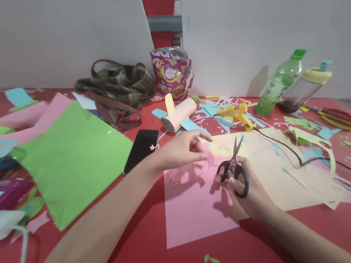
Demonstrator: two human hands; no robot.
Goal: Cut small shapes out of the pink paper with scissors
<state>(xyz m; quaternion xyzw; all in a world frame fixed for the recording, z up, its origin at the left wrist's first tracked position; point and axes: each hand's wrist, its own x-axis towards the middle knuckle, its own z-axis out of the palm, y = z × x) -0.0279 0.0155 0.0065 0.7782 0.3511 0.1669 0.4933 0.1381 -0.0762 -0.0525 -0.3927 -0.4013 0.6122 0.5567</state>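
Observation:
My right hand [250, 188] grips black-handled scissors [234, 168], fingers through the loops, blades pointing up and away, slightly parted. My left hand [181, 148] hovers over a pink paper sheet [191, 205], fingers curled in a loose pinch with the index finger stretched toward the right; whatever it pinches is too small to make out. The pink sheet has cut-out holes near its upper left. A cream sheet [287, 175] lies partly under my right hand.
A black phone [141, 148] and a green sheet [72, 157] lie at the left. Further back are a paper roll [179, 115], yellow glue gun [238, 114] with black cord, snack bag [172, 71], plaid bag [117, 87], bottles [278, 83], and red-handled scissors [337, 115]. Paper scraps litter the red table.

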